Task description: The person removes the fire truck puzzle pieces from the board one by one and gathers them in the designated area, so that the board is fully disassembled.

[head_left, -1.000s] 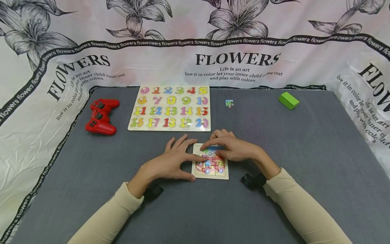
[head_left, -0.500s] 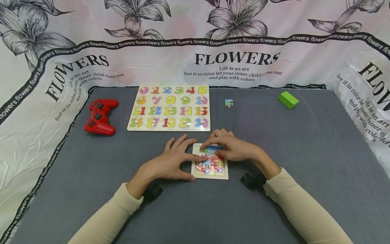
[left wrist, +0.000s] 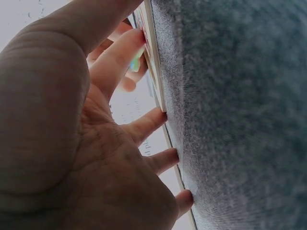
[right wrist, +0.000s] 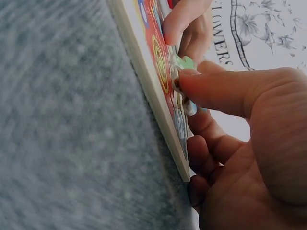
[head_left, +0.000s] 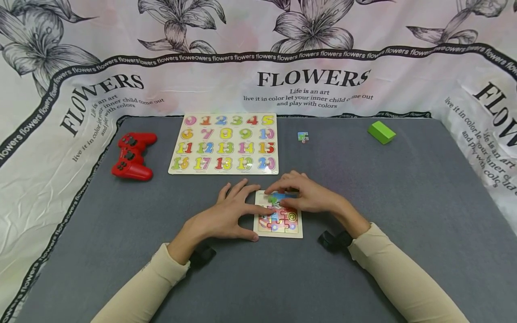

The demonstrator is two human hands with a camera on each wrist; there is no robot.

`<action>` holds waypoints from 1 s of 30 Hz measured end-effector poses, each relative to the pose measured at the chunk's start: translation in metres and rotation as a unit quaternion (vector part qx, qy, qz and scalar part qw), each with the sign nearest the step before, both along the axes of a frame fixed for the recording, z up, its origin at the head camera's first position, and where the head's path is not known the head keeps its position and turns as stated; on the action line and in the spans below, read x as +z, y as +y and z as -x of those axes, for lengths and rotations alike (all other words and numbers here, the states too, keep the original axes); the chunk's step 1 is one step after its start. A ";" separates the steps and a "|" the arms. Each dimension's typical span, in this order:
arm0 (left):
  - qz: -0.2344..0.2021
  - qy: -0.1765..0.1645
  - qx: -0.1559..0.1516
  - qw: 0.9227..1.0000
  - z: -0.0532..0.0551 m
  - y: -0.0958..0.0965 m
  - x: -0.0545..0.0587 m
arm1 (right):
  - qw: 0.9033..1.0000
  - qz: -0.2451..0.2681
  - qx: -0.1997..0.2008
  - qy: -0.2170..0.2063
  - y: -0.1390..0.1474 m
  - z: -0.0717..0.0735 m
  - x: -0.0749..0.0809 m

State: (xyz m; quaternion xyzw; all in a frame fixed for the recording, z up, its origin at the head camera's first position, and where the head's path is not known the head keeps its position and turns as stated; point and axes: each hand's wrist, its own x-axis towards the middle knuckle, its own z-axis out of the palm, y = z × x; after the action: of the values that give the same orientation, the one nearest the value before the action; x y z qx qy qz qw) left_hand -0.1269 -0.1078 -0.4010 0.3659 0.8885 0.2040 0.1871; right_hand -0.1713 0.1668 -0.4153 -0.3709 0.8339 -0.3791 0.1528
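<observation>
A small jigsaw puzzle with a pale wooden frame (head_left: 279,234) lies in front of me, its colourful pieces partly hidden under both hands. My left hand (head_left: 226,217) is spread, its index finger pressing on the puzzle's left part and its other fingers on the cloth or at the frame's edge. Between thumb and index finger my right hand (head_left: 308,194) pinches a green and blue puzzle piece (right wrist: 183,63), tilted up over the upper part of the puzzle. The right hand's other fingers curl beside the frame's far edge.
A loose puzzle piece (head_left: 303,137) lies beyond the right hand. Behind the hands is a number board (head_left: 224,172). A red game controller (head_left: 133,156) sits at the left and a green block (head_left: 381,132) at the far right, all on grey cloth (head_left: 258,282).
The right thumb has shifted slightly left, and the green and blue puzzle piece now stands tilted in the right hand's pinch. The left hand has stayed in place.
</observation>
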 end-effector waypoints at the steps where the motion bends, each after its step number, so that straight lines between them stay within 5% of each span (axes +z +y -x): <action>1: 0.000 0.002 -0.001 1.000 0.000 0.000 0.000 | 1.000 0.000 -0.006 -0.005 0.001 0.000 0.000; 10: 0.004 -0.002 0.004 1.000 0.000 0.001 -0.001 | 0.996 0.044 -0.030 -0.067 0.004 0.003 -0.003; 23: 0.002 0.008 0.000 1.000 0.000 0.001 -0.002 | 0.990 0.114 -0.011 -0.080 0.011 0.009 -0.004; 30: 0.003 0.011 0.002 1.000 -0.001 0.001 -0.002 | 0.988 0.131 -0.042 -0.070 0.021 0.015 -0.003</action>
State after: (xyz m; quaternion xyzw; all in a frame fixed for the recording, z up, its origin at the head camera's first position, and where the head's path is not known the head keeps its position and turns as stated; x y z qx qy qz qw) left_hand -0.1262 -0.1069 -0.4026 0.3655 0.8920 0.1976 0.1779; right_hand -0.1860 0.1878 -0.4185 -0.3250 0.7790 -0.5163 0.1450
